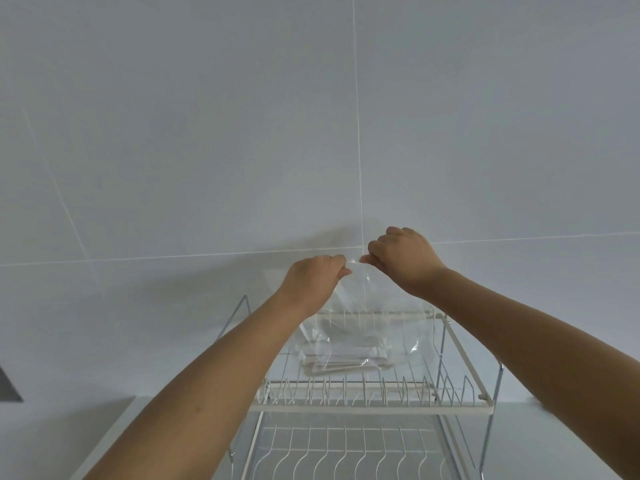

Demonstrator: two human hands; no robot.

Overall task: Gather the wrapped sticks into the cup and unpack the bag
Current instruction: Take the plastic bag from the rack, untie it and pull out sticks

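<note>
My left hand (313, 280) and right hand (401, 256) each kept a closed pinch grip on the top edge of a clear, crinkled plastic bag (360, 327), thumbs pressed to fingers, knuckles facing up, the two grips nearly touching. Both bare forearms reached forward and upward. The bag hung above the upper tier of a white wire dish rack (367, 407), with pale flat wrapped items (341, 362) lying in its bottom, against a grey tiled wall (207, 133).
</note>
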